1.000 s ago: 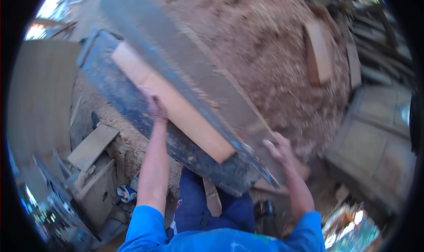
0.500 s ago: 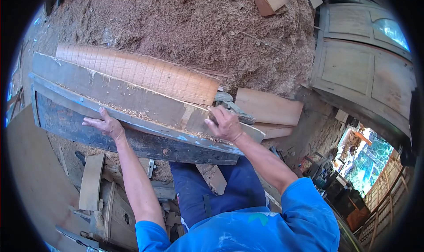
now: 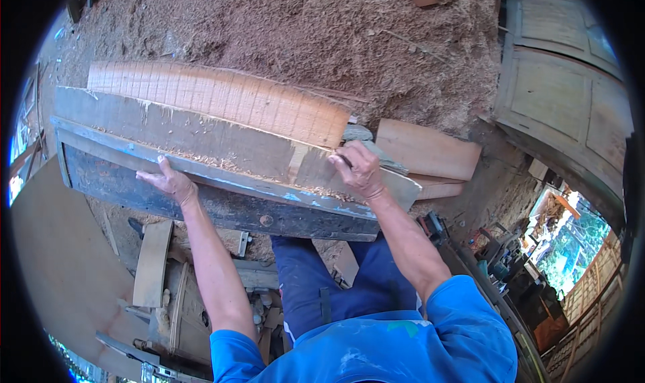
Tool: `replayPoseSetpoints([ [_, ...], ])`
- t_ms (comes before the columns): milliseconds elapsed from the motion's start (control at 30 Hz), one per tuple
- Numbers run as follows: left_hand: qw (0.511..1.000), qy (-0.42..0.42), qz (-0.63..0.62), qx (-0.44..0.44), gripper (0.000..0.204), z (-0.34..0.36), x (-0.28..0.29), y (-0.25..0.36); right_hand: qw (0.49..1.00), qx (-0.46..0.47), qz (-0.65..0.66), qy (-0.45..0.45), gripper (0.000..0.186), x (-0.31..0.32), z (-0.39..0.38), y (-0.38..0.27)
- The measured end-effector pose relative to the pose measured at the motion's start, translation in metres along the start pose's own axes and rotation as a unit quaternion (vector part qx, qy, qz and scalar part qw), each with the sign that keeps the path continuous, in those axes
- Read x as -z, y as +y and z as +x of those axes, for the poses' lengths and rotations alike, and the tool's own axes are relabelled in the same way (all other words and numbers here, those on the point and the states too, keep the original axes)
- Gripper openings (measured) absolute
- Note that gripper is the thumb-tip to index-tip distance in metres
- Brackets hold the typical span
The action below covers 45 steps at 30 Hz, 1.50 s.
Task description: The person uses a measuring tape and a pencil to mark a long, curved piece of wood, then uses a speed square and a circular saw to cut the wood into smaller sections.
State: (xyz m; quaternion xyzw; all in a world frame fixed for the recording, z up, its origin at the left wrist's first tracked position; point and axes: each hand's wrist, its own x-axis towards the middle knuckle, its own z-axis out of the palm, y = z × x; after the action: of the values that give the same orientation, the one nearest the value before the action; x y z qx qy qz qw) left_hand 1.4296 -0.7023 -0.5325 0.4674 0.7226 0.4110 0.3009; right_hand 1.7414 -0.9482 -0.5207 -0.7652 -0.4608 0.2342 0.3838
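Note:
A long, worn wooden board (image 3: 222,138), grey-brown with a splintered far edge, lies across in front of me. Along its near side runs a blue-painted ledge (image 3: 121,134) strewn with wood shavings, above a dark front panel (image 3: 222,208). My left hand (image 3: 173,183) rests against this ledge, fingers stretched out to the left and thumb on top. Farther right, my right hand (image 3: 361,171) is closed at the board's far edge, over its right part. Its curled fingers hide whatever may be between them.
Behind the board lies a reddish rough-sawn plank (image 3: 222,101), then a broad heap of shavings (image 3: 302,40). More planks (image 3: 426,151) lie to the right, near a panelled wooden cabinet (image 3: 557,101). Offcuts (image 3: 153,262) lie at lower left beside a large curved sheet (image 3: 60,248).
The view has shifted, so the board and both hands appear slightly higher and farther right. Against the board, my hands have barely moved.

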Motion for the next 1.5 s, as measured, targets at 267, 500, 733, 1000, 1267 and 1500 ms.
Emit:
replayPoseSetpoints([
  [267, 0.999, 0.042, 0.012, -0.009, 0.091, 0.003, 0.015, -0.002, 0.997, 0.048, -0.025, -0.061, 0.013, -0.008, 0.003, 0.001],
  [500, 0.977, 0.060, -0.206, 0.017, 0.089, 0.007, 0.012, -0.017, 0.994, 0.079, -0.039, -0.061, 0.013, 0.000, 0.009, -0.004],
  [733, 0.986, 0.059, -0.152, 0.021, 0.091, 0.010, 0.030, -0.024, 0.992, 0.084, -0.033, -0.083, 0.015, 0.000, 0.012, -0.004],
  [1000, 0.962, 0.052, -0.255, 0.078, 0.092, 0.013, 0.033, -0.005, 0.992, 0.088, -0.045, -0.074, 0.013, 0.003, 0.016, -0.008],
  [1267, 0.975, 0.033, -0.202, 0.092, 0.088, 0.019, 0.024, -0.007, 0.997, 0.043, -0.011, -0.064, 0.014, 0.012, 0.016, -0.002],
  [1500, 0.966, -0.021, -0.228, 0.116, 0.074, 0.023, 0.044, -0.010, 0.996, 0.018, 0.018, -0.091, 0.016, 0.003, 0.018, 0.004],
])
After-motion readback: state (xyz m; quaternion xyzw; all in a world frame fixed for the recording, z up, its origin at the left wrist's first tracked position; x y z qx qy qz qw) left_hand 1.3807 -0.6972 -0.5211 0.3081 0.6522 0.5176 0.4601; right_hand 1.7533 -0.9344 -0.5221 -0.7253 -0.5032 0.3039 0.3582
